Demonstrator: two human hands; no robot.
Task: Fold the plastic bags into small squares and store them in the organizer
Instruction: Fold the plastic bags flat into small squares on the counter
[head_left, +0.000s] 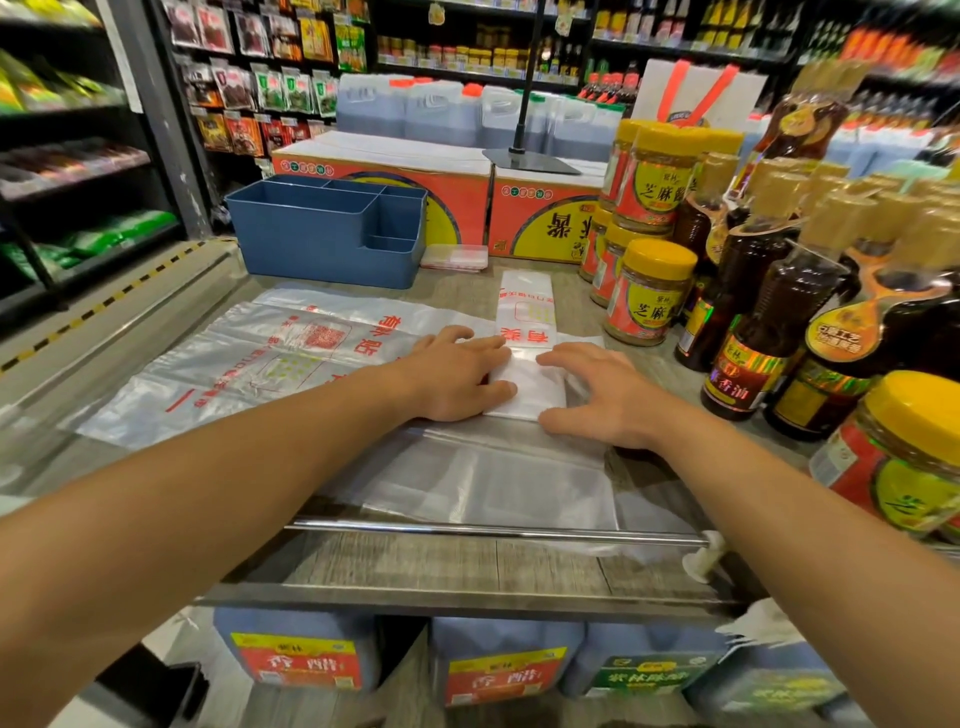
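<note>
Both forearms reach forward over the shelf rail (493, 531). The left hand (457, 371) and right hand (597, 395) lie flat, fingers straight and close together, pressing a folded plastic bag (530, 382) between them. One unfolded bag (249, 364) lies at ten o'clock. One blue organizer (322, 234) stands at eleven o'clock, beyond it.

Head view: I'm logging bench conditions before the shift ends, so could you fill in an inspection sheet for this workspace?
Surface: grey wood-look shelf top with a metal rail along its front.
Job's things: folded bag under both hands; flat bag to its left; blue organizer behind, looks empty.
Clutter: sesame-paste jars and oil bottles at the right.
Grippers: left hand and right hand press flat.
Cables: nothing seen.
Surroundings: stocked shop shelves.
</note>
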